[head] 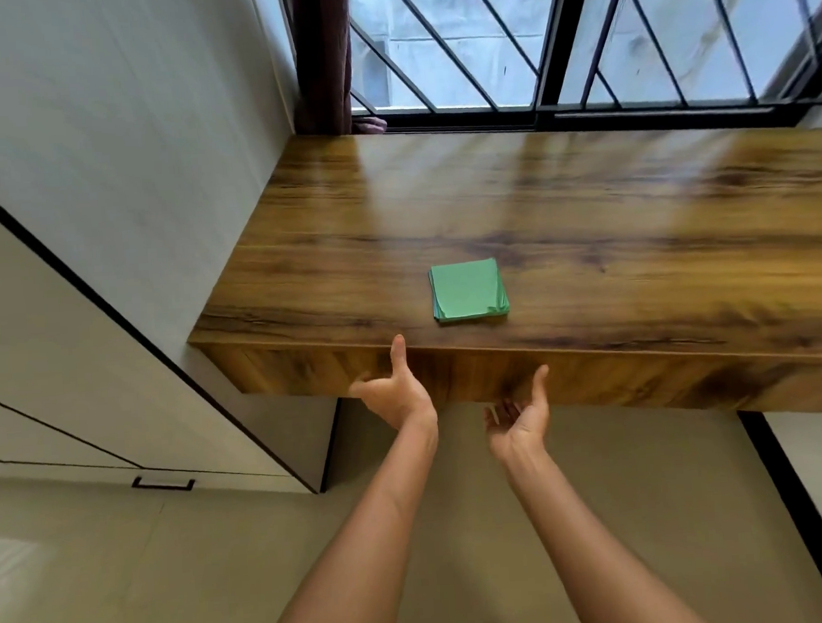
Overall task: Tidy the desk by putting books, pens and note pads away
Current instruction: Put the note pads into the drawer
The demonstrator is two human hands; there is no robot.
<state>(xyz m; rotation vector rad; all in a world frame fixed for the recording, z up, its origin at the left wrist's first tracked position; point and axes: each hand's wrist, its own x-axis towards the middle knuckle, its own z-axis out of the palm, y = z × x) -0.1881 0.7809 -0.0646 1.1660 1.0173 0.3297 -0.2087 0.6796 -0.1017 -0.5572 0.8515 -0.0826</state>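
Both bare forearms are reaching up from the bottom of the view toward the front edge of the brown wood-grain desk (561, 217). At the left hand (394, 393), the thumb is standing up against the desk's front lip while the fingers are tucking under the lower edge of the front panel, where they are hidden; I cannot tell whether they are actually hooking onto anything. That placement is suggesting a drawer front being felt for or pulled, which would be giving the desk's items somewhere to go, though no handle or seam is showing. Just beside it, the right hand (519, 422) is hovering palm up below the same panel, fingers spread apart and loosely bent, holding nothing and touching nothing that I can see; it is probably waiting to help with the pull or to take the pad.

Lying flat on the desktop near the front edge, a little beyond and between the two hands, is the square green pad of sticky notes (469, 290), its sheets slightly fanned at the corners. It is sitting untouched, well within reach. No books or pens are showing on the visible part of the desk, so the tidying is looking nearly finished.
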